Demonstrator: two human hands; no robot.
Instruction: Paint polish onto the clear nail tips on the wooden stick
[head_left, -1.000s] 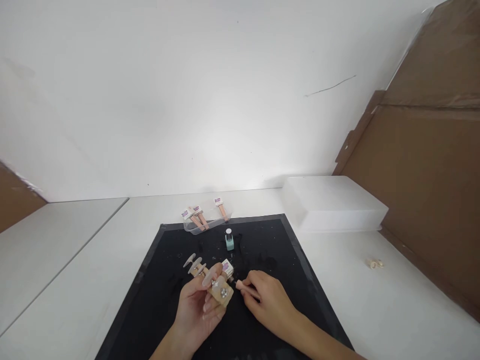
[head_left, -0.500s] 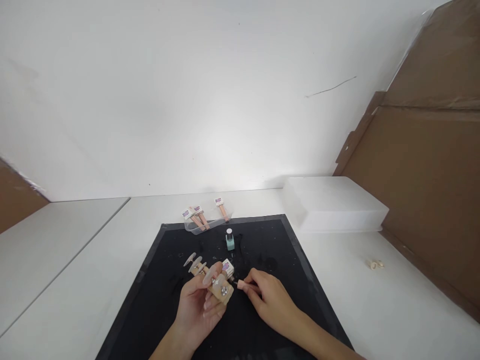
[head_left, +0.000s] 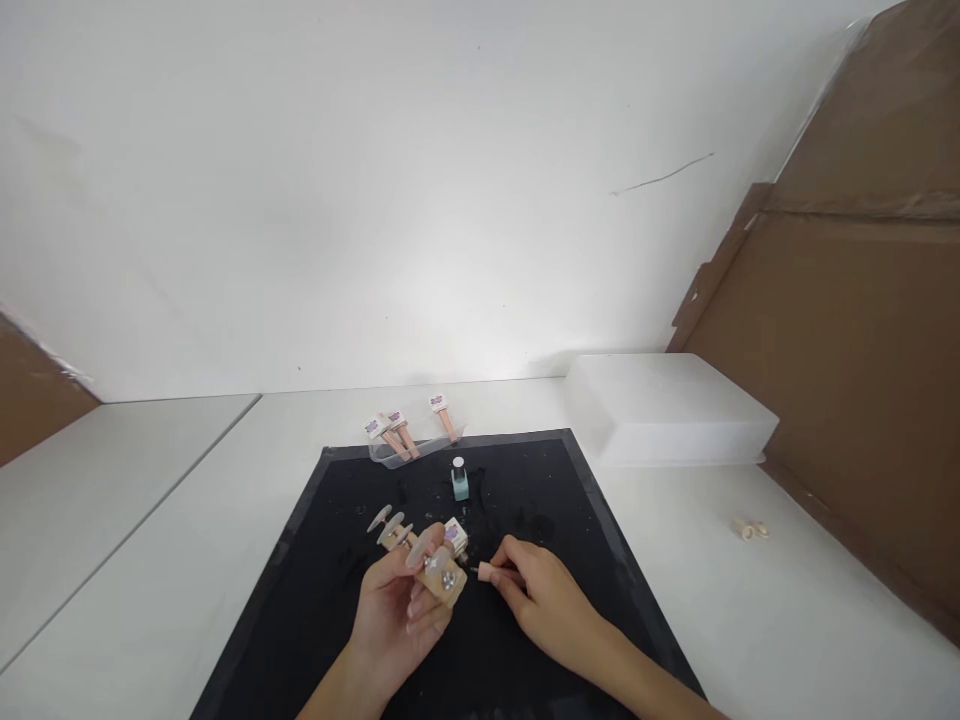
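My left hand (head_left: 401, 620) is closed around a light wooden nail tip stand (head_left: 447, 583). Pale oval nail tips (head_left: 393, 527) stick out from the stand on small metal mounts. A small squarish bottle (head_left: 454, 535) with a white and purple label shows just behind the same fingers and seems held there too. In my right hand (head_left: 544, 597), the fingers pinch a polish brush by its pink cap (head_left: 486, 571). Its thin dark tip points left, a short way from the stand and apart from it. Beyond both hands, a teal polish bottle (head_left: 460, 482) with a white-topped cap stands upright.
A black mat (head_left: 337, 500) lies under the hands. At its far edge, a clear tray (head_left: 390, 462) holds several pink-capped bottles (head_left: 402, 434). A white box (head_left: 671, 410) stands right, with small cream pieces (head_left: 750, 529) nearer. Cardboard (head_left: 862, 400) borders the right side.
My right hand has shifted slightly to the right with the brush, widening the gap to the stand. The left hand and what it holds stay nearly still.
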